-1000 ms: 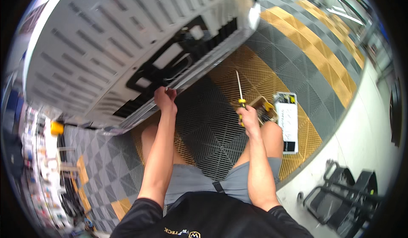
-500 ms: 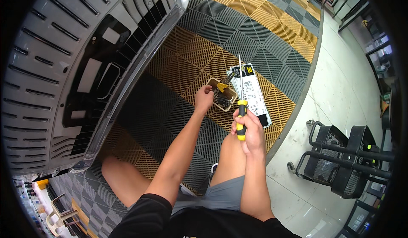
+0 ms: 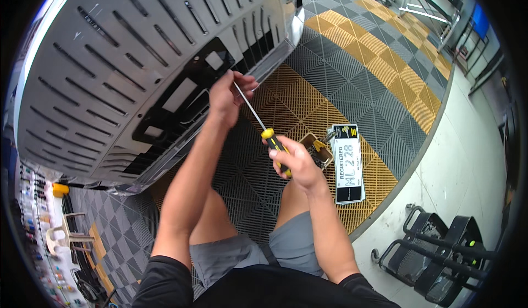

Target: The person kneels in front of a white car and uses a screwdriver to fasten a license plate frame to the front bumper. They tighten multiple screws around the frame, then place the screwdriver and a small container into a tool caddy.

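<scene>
My right hand (image 3: 297, 162) is wrapped round the yellow-and-black handle of a screwdriver (image 3: 254, 111), whose long shaft points up and left. The shaft's tip reaches the fingers of my left hand (image 3: 225, 100). That hand is at the black plate mount (image 3: 201, 66) on the grey slatted front of a vehicle (image 3: 115, 68), thumb and forefinger together and the other fingers partly stretched. What they pinch, if anything, is hidden. Beyond my right hand, a small tan box (image 3: 328, 156) with metal bits and a yellow piece lies on the floor beside stacked number plates (image 3: 352, 187).
Grey and yellow slotted tiles (image 3: 368, 104) cover the floor, ending at a curved edge by pale tiles. A black wheeled frame with trays (image 3: 440, 253) is at the right. A folding chair (image 3: 432, 5) stands far right, a pale plastic chair (image 3: 60, 233) far left.
My left hand has left the tan box and risen to the plate mount. My right hand has swung the screwdriver left, its tip now at my left fingers. The view has shifted toward the vehicle.
</scene>
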The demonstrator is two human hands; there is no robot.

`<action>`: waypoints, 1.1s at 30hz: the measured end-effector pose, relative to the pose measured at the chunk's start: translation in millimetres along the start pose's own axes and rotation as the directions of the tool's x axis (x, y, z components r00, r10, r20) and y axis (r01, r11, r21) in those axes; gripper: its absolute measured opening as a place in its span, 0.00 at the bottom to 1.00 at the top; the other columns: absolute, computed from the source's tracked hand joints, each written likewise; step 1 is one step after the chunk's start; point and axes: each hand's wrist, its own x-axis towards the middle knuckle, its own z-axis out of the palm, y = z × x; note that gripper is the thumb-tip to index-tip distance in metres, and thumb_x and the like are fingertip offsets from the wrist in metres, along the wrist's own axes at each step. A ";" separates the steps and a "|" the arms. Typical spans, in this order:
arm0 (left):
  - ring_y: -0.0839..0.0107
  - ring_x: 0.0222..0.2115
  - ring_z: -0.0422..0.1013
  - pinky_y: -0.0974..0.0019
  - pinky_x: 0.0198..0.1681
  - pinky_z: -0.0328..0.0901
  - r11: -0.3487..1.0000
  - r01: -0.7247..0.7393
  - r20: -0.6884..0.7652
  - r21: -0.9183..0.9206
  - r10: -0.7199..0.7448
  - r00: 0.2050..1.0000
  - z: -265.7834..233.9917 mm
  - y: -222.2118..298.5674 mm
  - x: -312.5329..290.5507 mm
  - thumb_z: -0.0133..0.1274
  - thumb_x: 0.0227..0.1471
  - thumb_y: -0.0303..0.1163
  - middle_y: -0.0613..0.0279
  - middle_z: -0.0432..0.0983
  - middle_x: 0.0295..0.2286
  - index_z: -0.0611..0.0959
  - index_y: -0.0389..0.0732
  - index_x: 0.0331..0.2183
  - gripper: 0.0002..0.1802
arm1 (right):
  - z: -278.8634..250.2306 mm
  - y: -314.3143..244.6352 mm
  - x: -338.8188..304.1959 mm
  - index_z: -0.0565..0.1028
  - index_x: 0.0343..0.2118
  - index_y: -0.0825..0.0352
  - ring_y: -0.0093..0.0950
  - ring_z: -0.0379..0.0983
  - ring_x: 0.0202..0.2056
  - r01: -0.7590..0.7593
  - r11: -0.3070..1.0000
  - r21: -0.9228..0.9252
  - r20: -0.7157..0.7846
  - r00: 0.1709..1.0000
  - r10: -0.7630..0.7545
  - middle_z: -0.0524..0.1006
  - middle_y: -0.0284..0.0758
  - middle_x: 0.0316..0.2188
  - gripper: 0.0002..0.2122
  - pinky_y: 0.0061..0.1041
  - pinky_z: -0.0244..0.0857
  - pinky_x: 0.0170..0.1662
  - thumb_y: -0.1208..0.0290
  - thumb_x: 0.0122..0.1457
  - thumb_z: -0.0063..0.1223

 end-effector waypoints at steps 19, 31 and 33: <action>0.76 0.43 0.74 0.67 0.46 0.63 0.803 -0.060 0.017 0.593 0.062 0.998 -81.3 69.7 61.2 0.54 0.60 0.49 0.69 0.82 0.41 0.86 0.46 0.46 0.21 | 38.0 -15.3 117.9 0.65 0.62 0.76 0.17 0.65 0.23 -0.071 0.955 0.286 0.056 0.997 0.057 0.72 0.34 0.31 0.25 0.13 0.55 0.19 0.72 0.63 0.47; 0.65 0.31 0.78 0.62 0.39 0.68 0.708 -0.266 0.016 0.654 0.338 0.941 -88.1 52.3 77.0 0.53 0.54 0.39 0.56 0.83 0.29 0.88 0.39 0.31 0.15 | 68.1 -33.1 111.4 0.70 0.58 0.76 0.28 0.74 0.25 0.012 0.745 -0.667 -0.214 0.955 -0.207 0.75 0.38 0.32 0.23 0.27 0.67 0.28 0.75 0.59 0.54; 0.64 0.30 0.79 0.62 0.38 0.69 0.610 -0.348 0.086 0.712 0.415 0.906 -90.0 49.6 79.1 0.53 0.55 0.39 0.54 0.83 0.28 0.88 0.37 0.31 0.16 | 78.2 -38.2 104.1 0.70 0.58 0.76 0.38 0.76 0.30 0.109 0.427 -0.898 -0.082 0.911 -0.405 0.75 0.43 0.35 0.24 0.34 0.70 0.34 0.74 0.58 0.55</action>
